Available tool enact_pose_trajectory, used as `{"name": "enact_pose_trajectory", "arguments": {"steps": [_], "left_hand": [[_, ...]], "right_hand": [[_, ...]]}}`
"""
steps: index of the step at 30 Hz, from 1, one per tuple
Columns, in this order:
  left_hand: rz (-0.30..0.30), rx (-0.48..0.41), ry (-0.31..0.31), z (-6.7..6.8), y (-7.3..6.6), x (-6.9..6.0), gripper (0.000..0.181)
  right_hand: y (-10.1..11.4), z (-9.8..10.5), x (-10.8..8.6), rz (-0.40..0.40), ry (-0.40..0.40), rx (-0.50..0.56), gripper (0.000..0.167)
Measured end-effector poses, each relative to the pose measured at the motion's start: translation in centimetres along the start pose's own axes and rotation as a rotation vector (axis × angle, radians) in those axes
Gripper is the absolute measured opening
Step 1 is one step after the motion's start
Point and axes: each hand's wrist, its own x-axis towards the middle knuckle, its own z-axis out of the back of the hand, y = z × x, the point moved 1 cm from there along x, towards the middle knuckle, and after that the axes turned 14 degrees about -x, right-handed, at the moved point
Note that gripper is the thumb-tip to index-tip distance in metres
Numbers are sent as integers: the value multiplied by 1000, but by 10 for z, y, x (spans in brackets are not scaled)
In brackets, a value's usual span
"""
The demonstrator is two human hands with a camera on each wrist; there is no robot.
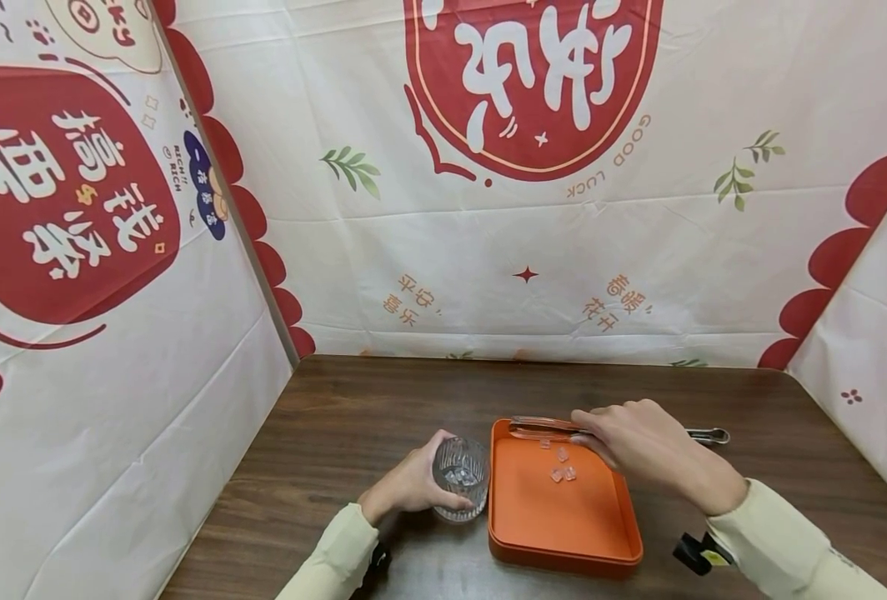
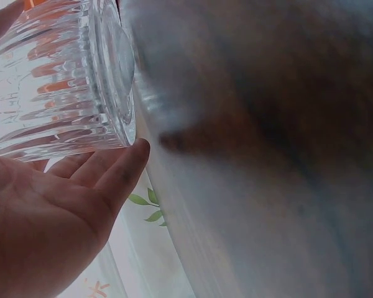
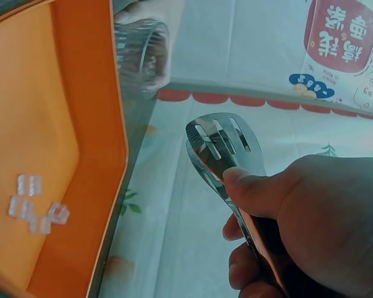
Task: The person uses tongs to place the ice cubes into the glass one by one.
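My left hand [image 1: 423, 479] is wrapped round a ribbed clear glass [image 1: 462, 483] that stands on the table left of an orange tray [image 1: 563, 533]. Some clear cubes lie inside the glass. In the left wrist view, the fingers curve under the glass [image 2: 62, 93] near its base. My right hand [image 1: 634, 437] grips metal serving tongs [image 1: 541, 427] over the tray's far edge. Seen from the right wrist, the tongs [image 3: 224, 149] have slotted heads lying close together, with nothing visible between them. Several clear ice-like cubes [image 1: 562, 473] sit on the tray's floor.
A dark wood-grain table [image 1: 353, 408] carries everything. White printed cloth [image 1: 518, 275] hangs behind it, with another cloth panel [image 1: 98, 400] along the left side. The tray's raised walls [image 3: 105, 155] stand between the cubes and the glass.
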Motion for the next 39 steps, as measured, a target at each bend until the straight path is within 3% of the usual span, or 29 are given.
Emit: {"name": "enact_pose_trajectory", "arguments": {"steps": [24,32,39], "left_hand": [[-3,1,3,0,1,1,87],[50,44,1,0,1,0,96],[52,22,9,0,0,0,94]], "right_hand": [[36,-9,42,67,-68,42,24],[43,-13,46,73,-31,60,23],[47,-14,47,84,-4,79,24]]}}
